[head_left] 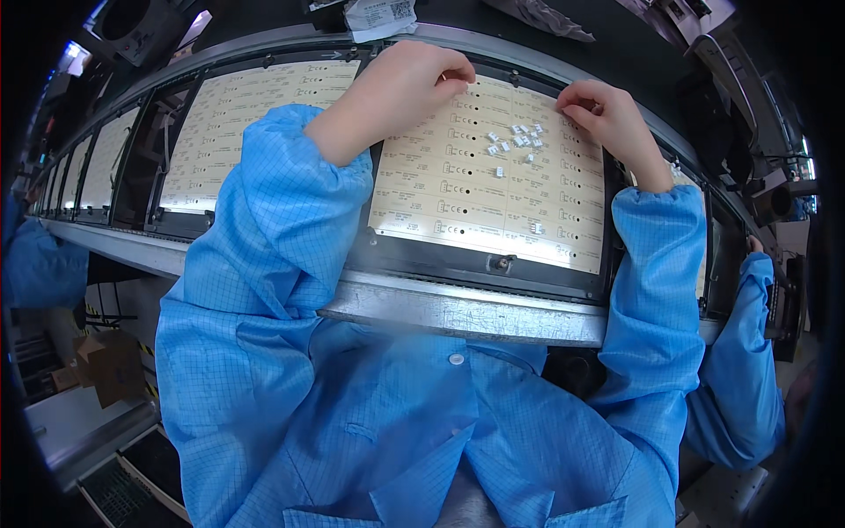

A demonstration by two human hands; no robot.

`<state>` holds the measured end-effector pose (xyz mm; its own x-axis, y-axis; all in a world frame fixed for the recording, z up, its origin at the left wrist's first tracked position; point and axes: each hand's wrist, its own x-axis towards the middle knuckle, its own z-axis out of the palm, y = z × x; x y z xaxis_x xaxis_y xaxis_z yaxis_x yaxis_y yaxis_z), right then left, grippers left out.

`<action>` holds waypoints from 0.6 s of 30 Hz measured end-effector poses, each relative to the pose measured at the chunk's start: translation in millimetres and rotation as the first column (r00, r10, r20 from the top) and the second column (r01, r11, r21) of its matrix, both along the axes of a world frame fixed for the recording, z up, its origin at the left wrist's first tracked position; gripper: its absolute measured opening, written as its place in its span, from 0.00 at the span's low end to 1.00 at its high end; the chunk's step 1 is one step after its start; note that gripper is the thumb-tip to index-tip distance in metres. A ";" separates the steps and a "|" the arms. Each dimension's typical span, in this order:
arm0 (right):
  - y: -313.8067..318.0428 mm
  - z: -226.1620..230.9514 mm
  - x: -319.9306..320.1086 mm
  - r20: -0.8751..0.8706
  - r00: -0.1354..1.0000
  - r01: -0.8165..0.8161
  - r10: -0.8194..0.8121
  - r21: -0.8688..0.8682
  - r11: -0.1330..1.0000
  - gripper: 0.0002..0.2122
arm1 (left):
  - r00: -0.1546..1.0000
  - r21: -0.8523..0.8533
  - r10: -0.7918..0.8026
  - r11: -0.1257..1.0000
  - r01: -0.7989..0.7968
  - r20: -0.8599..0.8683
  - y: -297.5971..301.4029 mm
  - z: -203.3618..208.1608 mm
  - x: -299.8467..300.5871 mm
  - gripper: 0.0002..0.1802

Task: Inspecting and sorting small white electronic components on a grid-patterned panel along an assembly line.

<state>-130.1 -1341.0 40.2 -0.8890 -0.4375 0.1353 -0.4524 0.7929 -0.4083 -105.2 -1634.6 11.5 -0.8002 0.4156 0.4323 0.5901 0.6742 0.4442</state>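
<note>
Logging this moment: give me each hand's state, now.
Left hand: fingers curled over the cream printed panel; cannot tell whether it holds anything.
Right hand: fingers curled at that panel's far right corner; likewise cannot tell.

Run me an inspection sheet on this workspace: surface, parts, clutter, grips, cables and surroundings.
Surface: cream printed panel in a dark frame, behind a scuffed metal rail.
Parts: small white pieces scattered loosely on the panel's right half; another white piece sits nearer the person.
Clutter: crumpled white packet beyond the far edge.
Grips: left hand and right hand both bent over the panel's far part, fingers curled; whether either holds anything can't be told.
Cables: nothing seen clearly.
Surroundings: similar panels leftward, cardboard box lower left, another person's blue sleeve at right.
</note>
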 end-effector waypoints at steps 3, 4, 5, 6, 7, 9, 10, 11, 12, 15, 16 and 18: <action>-5.1 2.6 3.1 -0.054 0.998 0.015 -0.015 -0.008 1.000 0.05 | 0.985 -0.043 -0.050 0.998 0.043 -0.168 -4.4 -4.3 -4.5 0.11; -7.3 3.2 3.9 -0.070 0.996 0.053 -0.055 -0.031 0.998 0.06 | 0.985 -0.042 -0.048 0.998 0.041 -0.167 -5.3 -5.2 -4.8 0.11; -4.5 1.8 2.4 -0.070 0.996 0.055 -0.057 -0.029 0.998 0.06 | 0.992 -0.043 -0.032 0.999 0.027 -0.120 -3.8 -1.6 -3.3 0.11; 0.2 -0.9 -0.7 -0.084 0.995 0.047 -0.049 -0.021 0.999 0.06 | 0.997 -0.045 -0.015 0.999 0.012 -0.073 -2.3 1.4 -1.8 0.11; 2.9 -1.9 -2.4 -0.098 0.994 0.039 -0.040 -0.014 0.999 0.06 | 0.997 -0.042 -0.017 0.999 0.014 -0.073 -0.7 2.9 -0.8 0.11; -1.0 -0.6 -0.9 -0.069 0.997 0.047 -0.044 0.040 0.998 0.07 | 1.000 -0.002 0.009 1.000 -0.009 0.000 -0.4 4.7 2.5 0.10; -2.7 0.5 -0.5 -0.042 0.998 0.057 -0.053 0.094 0.994 0.07 | 1.000 -0.001 0.012 1.000 -0.012 0.000 -0.1 5.1 3.4 0.10; -3.5 1.4 0.0 -0.041 0.998 0.055 -0.052 0.095 0.994 0.07 | 1.000 0.015 0.010 1.000 -0.010 0.025 0.3 5.7 4.7 0.10; -4.0 2.4 0.4 -0.078 0.997 0.025 -0.016 0.114 0.993 0.07 | 0.999 0.031 0.007 0.999 -0.008 0.049 0.2 5.9 5.6 0.10; -4.0 -0.7 -0.6 -0.099 0.995 0.016 -0.004 0.116 0.993 0.06 | 1.000 0.036 -0.002 0.999 0.001 0.020 -0.9 5.1 3.3 0.09; -3.5 -2.6 -1.8 -0.084 0.996 0.036 -0.028 0.099 0.994 0.06 | 1.000 0.036 -0.004 0.999 0.003 0.019 -1.4 3.9 1.6 0.09; -0.8 -4.4 -5.6 -0.117 0.993 -0.005 0.020 0.126 0.992 0.07 | 0.999 0.018 0.007 1.000 -0.006 -0.044 -2.6 -0.1 -2.0 0.09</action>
